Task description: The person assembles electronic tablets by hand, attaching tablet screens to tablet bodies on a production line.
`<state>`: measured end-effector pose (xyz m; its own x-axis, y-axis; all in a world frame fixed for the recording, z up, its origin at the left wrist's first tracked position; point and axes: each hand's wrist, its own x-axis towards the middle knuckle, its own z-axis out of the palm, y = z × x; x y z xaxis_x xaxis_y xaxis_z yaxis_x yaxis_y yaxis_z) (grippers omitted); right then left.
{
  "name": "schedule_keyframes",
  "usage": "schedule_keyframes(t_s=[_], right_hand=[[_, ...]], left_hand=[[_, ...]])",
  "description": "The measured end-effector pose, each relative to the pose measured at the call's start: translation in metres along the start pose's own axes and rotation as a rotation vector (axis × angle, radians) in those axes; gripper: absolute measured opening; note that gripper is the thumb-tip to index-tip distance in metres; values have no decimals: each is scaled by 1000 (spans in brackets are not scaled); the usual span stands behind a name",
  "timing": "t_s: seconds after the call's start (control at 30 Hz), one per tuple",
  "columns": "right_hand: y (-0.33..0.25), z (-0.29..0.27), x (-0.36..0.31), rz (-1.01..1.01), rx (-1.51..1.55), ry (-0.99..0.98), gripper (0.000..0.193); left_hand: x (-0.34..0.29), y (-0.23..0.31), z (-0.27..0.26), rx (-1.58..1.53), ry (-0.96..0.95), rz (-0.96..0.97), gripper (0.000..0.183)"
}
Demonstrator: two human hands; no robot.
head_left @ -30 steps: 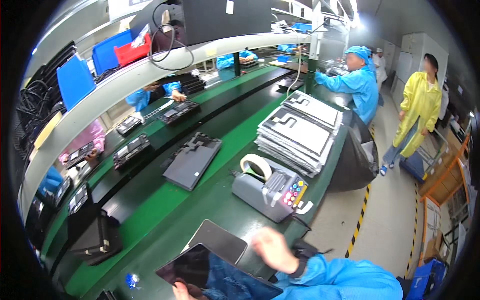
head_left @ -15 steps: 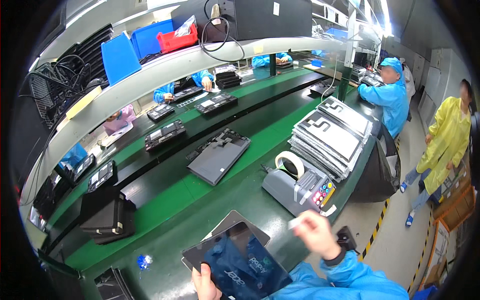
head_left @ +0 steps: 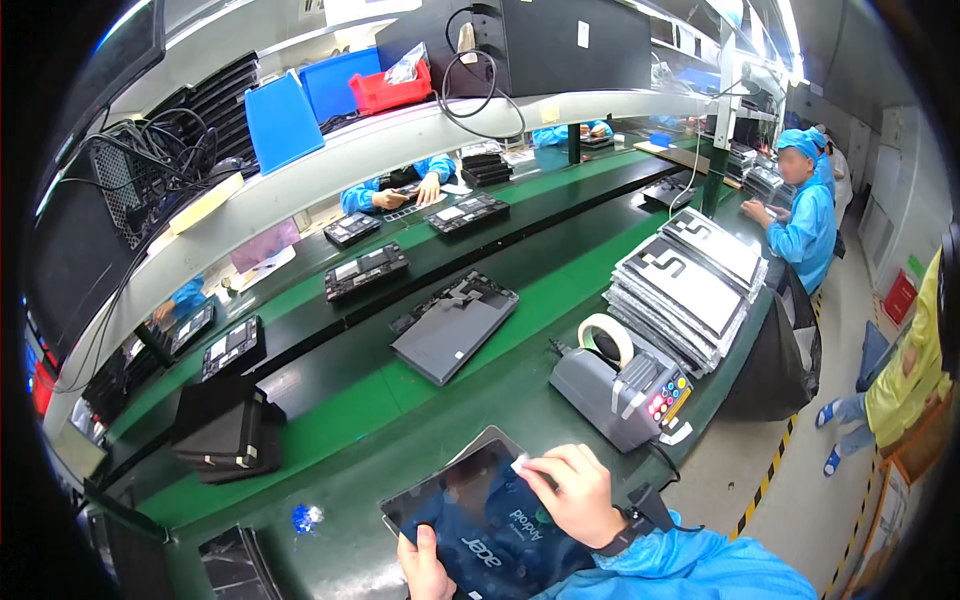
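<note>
Tablet (head_left: 482,522) in grip of L fingers (head_left: 427,543), under R fingers (head_left: 551,468) tight on sm. wht tab (head_left: 518,464)

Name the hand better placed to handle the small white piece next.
The right hand, most likely: it pinches the small white piece by the far corner of the tablet, while the left hand holds the tablet's left side.

Free: bench (head_left: 355,468) btwn tablet (head_left: 465,512) & blue scrap (head_left: 303,519) | blkd fwd-R — tape dispenser (head_left: 608,400)
</note>
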<state>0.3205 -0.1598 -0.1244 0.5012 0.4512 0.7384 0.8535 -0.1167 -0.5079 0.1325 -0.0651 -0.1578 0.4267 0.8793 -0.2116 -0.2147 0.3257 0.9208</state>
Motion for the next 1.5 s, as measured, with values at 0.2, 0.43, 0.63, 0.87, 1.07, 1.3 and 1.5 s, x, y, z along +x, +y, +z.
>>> schedule_keyframes(t_s=[0.2, 0.43, 0.63, 0.87, 1.07, 1.3, 1.5], right_hand=[[-1, 7, 12, 287, 409, -407, 12], [13, 13, 25, 605, 911, -614, 33], [9, 40, -29, 1296, 1439, -1012, 44], [25, 40, 8, 1068, 2182, -492, 32], [12, 37, 4, 965, 1555, -738, 32], [-22, 45, -5, 644, 1204, -687, 31], [14, 30, -14, 730, 1137, -405, 21]], left_hand=[[-1, -5, -14, 3, 9, 28, 36], [-2, -11, -42, -26, 73, 16, 35], [-3, 1, -26, -232, 73, -50, 31], [-17, -10, -44, -166, 111, 28, 36], [-18, -2, -47, -241, 170, -8, 43], [7, 22, -63, -205, 240, 149, 33], [153, 45, -138, -417, 251, 213, 41]])
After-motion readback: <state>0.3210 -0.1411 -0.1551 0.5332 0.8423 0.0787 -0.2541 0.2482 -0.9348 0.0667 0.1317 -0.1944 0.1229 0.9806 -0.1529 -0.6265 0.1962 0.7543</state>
